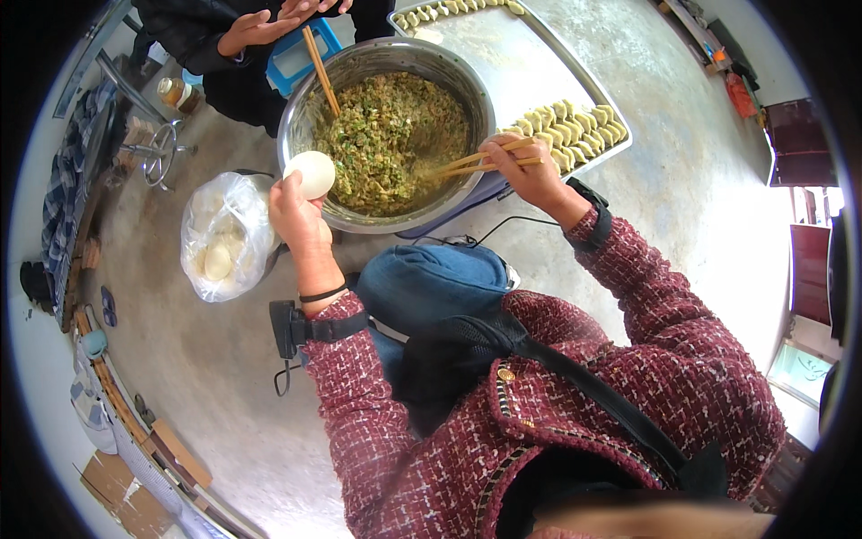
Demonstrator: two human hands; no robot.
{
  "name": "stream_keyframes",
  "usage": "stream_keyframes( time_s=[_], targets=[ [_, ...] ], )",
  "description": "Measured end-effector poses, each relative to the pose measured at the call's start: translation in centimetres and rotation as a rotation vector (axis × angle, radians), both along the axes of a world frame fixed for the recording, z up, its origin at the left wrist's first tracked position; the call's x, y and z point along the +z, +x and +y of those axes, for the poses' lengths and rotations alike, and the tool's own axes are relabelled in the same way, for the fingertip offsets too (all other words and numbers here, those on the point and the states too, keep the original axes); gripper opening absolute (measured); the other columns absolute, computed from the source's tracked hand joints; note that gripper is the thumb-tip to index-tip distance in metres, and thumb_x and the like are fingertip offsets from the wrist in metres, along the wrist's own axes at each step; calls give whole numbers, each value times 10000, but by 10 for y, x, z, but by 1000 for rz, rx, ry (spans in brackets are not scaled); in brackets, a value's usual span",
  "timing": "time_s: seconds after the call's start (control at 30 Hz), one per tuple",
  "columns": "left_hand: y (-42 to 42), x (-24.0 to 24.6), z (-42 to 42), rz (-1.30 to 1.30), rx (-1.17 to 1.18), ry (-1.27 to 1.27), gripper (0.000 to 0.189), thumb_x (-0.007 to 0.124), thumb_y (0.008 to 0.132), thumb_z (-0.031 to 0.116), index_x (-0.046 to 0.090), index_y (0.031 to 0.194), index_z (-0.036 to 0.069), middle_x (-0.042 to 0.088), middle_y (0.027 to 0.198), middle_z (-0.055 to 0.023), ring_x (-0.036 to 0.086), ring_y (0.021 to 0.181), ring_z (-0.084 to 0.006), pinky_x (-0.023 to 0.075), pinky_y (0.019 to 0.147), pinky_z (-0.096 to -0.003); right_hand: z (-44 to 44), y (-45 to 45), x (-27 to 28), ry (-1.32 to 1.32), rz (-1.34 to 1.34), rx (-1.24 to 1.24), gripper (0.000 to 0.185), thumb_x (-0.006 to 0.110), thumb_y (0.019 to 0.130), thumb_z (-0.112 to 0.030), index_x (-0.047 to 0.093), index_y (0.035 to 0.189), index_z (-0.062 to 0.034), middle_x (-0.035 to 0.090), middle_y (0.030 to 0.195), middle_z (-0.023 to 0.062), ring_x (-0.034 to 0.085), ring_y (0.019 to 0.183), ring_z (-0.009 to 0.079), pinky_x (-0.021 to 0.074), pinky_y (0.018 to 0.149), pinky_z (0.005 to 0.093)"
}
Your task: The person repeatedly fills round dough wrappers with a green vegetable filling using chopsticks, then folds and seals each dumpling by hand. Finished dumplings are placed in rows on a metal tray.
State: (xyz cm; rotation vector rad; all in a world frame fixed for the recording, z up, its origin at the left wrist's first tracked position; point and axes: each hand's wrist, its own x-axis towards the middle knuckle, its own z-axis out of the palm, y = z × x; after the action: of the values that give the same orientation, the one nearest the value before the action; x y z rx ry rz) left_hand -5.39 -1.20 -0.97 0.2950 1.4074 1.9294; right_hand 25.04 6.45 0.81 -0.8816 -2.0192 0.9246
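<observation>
A round dough wrapper (314,174) is pinched in my left hand (300,214), over the left rim of a large steel bowl (486,108). My right hand (528,172) grips a pair of wooden chopsticks (471,162), their tips down at the chopped green filling (377,141) in the bowl. A second pair of chopsticks (322,71) leans in the bowl at its upper left. Left of my left hand, a clear plastic bag (225,236) holds several more wrappers. Rows of folded dumplings (569,131) lie on a metal tray (532,60) beyond my right hand, with more along its far edge.
Across the bowl sits a person in dark clothes, whose hands (269,27) are close together above a blue container (303,57). A jar (176,93) and a metal-framed stool (158,149) stand at the left. A black cable (515,219) runs near my right wrist.
</observation>
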Motion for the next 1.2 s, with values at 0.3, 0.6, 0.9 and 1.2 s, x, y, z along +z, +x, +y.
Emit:
stream_keyframes(
  time_s=[0.3, 0.6, 0.9, 1.2],
  targets=[
    [9, -13, 0, -335, -115, 41, 376, 554, 833, 110, 443, 1139, -77, 533, 1118, -217, 592, 959, -354, 559, 724, -449, 2, 6, 1, -106, 35, 15, 166, 543, 900, -72, 639, 962, 49, 669, 803, 121, 655, 714, 171, 518, 633, 275],
    [8, -18, 0, -348, -127, 43, 350, 516, 854, 80, 443, 1154, -86, 540, 1136, -218, 588, 996, -352, 549, 770, -448, 1, 3, -19, -110, 8, -34, 171, 548, 903, -89, 647, 954, 41, 674, 802, 113, 653, 691, 167, 508, 613, 262],
    [10, -20, 1, -391, -131, 33, 374, 529, 857, 83, 449, 1180, -88, 554, 1144, -207, 587, 1020, -333, 539, 797, -430, 2, 4, -47, -503, 261, -101, 215, 525, 935, -128, 627, 978, 56, 669, 868, 112, 661, 782, 174, 551, 693, 264],
    [11, -24, 1, -408, -146, 27, 377, 509, 878, 101, 439, 1194, -91, 548, 1165, -215, 575, 1050, -339, 533, 814, -436, 14, 21, -55, -838, 508, -198, 277, 503, 945, -189, 595, 991, 68, 651, 878, 162, 667, 769, 236, 582, 685, 329]
  ],
)
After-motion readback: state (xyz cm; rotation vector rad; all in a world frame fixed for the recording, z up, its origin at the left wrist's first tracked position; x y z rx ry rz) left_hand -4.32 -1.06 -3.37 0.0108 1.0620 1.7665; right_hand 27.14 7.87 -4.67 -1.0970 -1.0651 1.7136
